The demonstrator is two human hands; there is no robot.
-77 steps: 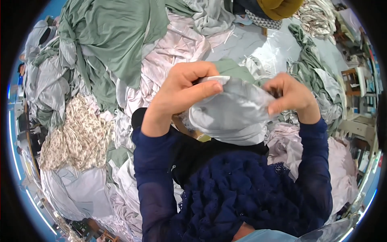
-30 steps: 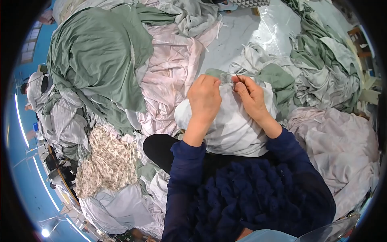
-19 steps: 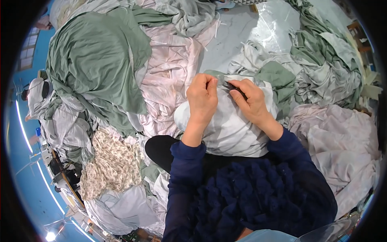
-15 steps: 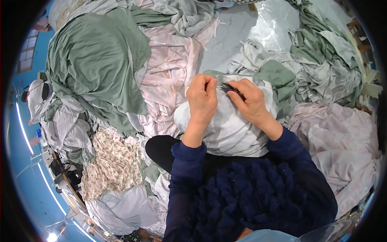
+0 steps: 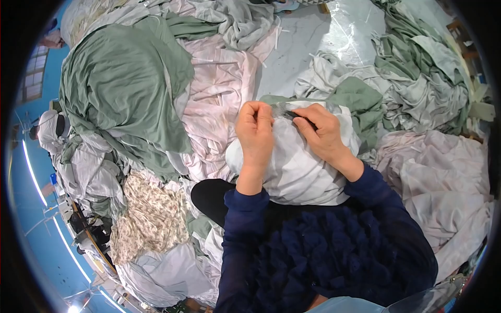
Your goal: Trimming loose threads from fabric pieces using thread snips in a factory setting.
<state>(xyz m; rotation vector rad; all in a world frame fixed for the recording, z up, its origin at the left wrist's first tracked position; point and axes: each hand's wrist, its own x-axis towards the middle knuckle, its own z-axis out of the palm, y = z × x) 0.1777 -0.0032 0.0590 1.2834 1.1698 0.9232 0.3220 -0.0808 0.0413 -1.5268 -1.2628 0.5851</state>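
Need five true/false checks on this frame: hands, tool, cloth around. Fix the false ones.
1. The right hand grips a dark tool. True.
2. The left hand lies flat, fingers spread. False: the left hand's fingers are curled in.
3. White cloth lies over the person's lap. True.
4. The floral cloth is on the person's right. False: the floral cloth is on the left.
5. The hands are clasped together. False: there is a gap between them.

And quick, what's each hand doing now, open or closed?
Left hand: closed like a fist; whatever it might hold is hidden.
Right hand: closed, holding a small, slim black tool.
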